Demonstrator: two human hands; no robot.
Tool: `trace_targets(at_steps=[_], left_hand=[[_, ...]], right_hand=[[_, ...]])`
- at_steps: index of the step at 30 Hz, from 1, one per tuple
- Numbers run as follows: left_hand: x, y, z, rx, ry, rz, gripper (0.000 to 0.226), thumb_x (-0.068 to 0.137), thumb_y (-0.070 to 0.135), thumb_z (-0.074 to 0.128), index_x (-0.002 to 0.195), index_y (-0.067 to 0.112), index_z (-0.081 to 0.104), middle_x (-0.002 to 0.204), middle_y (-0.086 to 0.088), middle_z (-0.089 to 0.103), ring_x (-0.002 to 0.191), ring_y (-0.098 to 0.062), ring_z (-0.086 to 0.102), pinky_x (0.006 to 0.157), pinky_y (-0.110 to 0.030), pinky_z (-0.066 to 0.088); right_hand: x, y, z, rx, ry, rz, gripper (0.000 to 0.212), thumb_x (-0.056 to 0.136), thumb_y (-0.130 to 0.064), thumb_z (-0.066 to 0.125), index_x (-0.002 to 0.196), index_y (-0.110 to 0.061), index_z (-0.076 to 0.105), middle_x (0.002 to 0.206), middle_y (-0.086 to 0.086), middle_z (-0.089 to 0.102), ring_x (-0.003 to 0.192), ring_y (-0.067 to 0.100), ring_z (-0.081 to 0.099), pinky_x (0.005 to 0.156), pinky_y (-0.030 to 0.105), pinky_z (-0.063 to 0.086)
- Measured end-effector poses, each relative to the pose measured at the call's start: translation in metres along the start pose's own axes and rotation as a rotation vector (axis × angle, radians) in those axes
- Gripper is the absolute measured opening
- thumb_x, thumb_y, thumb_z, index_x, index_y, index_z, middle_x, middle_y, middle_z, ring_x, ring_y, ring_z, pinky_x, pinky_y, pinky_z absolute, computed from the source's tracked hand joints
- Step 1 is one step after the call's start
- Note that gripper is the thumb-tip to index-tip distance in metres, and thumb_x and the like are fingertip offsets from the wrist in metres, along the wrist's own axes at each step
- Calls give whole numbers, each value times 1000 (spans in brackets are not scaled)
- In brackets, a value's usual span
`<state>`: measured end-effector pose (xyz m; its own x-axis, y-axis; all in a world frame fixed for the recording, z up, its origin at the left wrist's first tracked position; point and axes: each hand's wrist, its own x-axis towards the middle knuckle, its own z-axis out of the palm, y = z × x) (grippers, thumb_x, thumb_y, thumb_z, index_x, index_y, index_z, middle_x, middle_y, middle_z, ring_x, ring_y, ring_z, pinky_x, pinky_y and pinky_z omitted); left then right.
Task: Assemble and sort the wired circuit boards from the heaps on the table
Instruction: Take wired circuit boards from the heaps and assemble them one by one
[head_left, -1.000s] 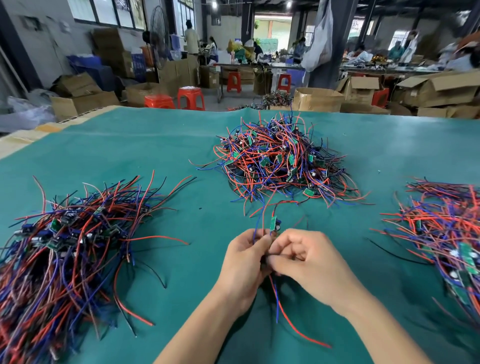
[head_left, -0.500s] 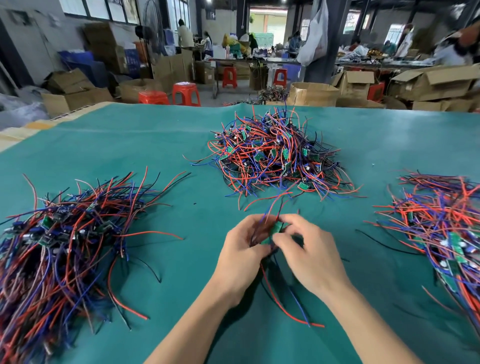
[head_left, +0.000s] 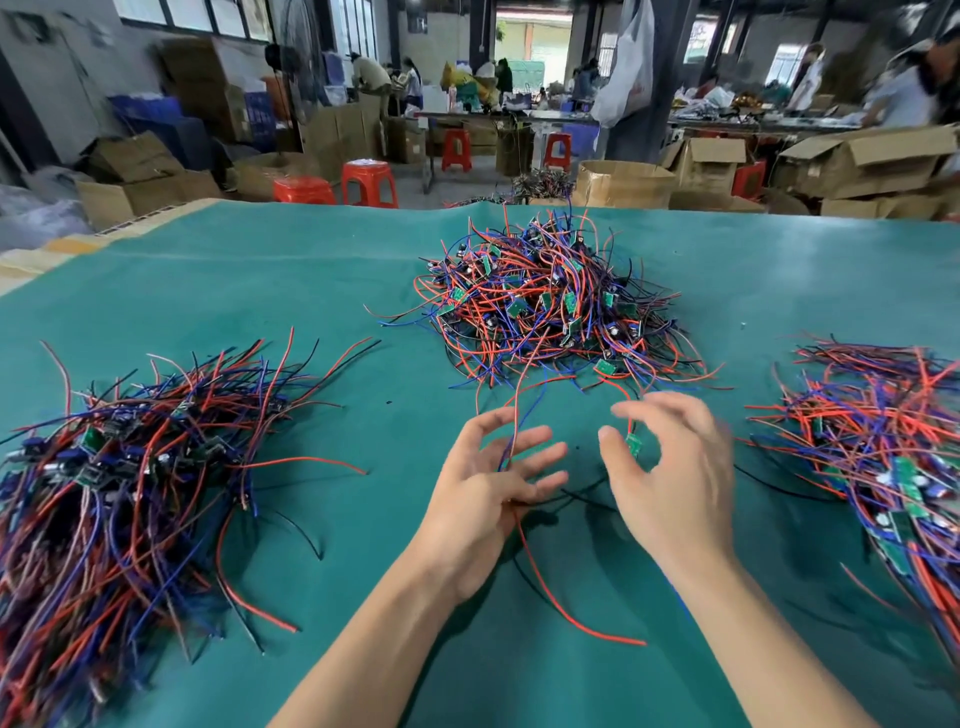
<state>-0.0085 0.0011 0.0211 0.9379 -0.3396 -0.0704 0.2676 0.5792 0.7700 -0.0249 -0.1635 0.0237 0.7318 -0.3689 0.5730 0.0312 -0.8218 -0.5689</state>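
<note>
Teal tabletop (head_left: 260, 270), mid near edge. Left hand (head_left: 485, 486), fingers spread, wires (head_left: 511, 452) threaded between them; right hand (head_left: 670, 467), loosely curled round a board (head_left: 633, 445) (blurred, grip uncertain). Advice: free wires before sorting; heaps (head_left: 556, 306) alongside.

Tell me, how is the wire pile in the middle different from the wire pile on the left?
The middle pile is a tangled mound with wires sticking out every way; the left pile has its wires lying mostly lined up in one direction. The middle pile's small green boards are scattered all through it; the left pile's boards bunch together near one end. The middle pile sits farther away. Both have red, blue and black wires and rest on the green table.
</note>
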Motion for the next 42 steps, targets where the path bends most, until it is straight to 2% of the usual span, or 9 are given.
trace_targets(at_steps=[3,8,11,15,22,26,30,34,42], left_hand=[[-5,3,-1,101,-174,-90,85,62,-27,41,136,14,43,123,-21,61,88,-30,69,59,-32,57],[-10,4,-1,202,-287,-165,92,60,-18,40,142,23,39,120,-22,61,74,-20,67,51,-29,53],[-8,2,-1,132,-306,-189,81,75,-25,41,143,19,38,127,-27,56,90,-31,69,64,-33,59],[-5,-3,-1,133,-186,-145,50,93,-12,51,139,5,40,102,-18,67,85,-31,72,71,-35,60],[-4,-4,-3,339,-93,-36,13,96,17,61,96,5,63,86,-10,65,60,-17,62,48,-21,43],[-4,-4,-4,379,-102,13,12,99,11,57,91,6,65,83,-9,66,59,-14,57,47,-21,37],[-4,-5,-4,416,-109,43,11,93,12,63,84,14,69,76,-4,63,57,-13,51,45,-20,32],[-4,-6,-4,495,-106,48,22,85,31,71,88,9,70,69,-7,50,52,-10,37,44,-18,26],[-7,-5,-4,596,-104,56,18,92,25,69,80,13,66,56,2,50,46,-10,29,42,-17,23]], right_hand=[[-9,-21,-5,209,-186,-122,14,81,-30,67,73,-26,77,75,-11,71,75,14,63,71,23,44],[-13,-30,-7,648,-652,255,13,83,-6,78,78,-18,82,78,1,78,69,19,74,64,26,59],[-9,-26,-11,726,-593,343,20,87,-1,74,76,-17,79,75,8,77,62,18,72,57,24,56],[-9,-24,-2,786,-482,385,20,94,-5,66,78,-16,69,76,7,75,63,14,68,55,26,54],[-6,-20,1,855,-296,394,9,86,-1,73,82,-5,66,77,7,75,69,12,70,62,17,51],[-8,-21,2,954,-406,582,13,80,-11,79,89,-6,71,84,14,76,74,26,70,71,35,55],[-4,-20,-2,1010,-563,639,5,82,-13,76,82,-10,81,79,10,73,69,20,67,62,26,51],[-3,-20,-2,1013,-571,613,13,85,-9,72,81,-15,83,82,8,75,69,14,67,62,23,51],[-6,-17,2,862,-537,442,11,92,-19,72,83,-18,79,77,3,73,73,13,64,70,31,49]])
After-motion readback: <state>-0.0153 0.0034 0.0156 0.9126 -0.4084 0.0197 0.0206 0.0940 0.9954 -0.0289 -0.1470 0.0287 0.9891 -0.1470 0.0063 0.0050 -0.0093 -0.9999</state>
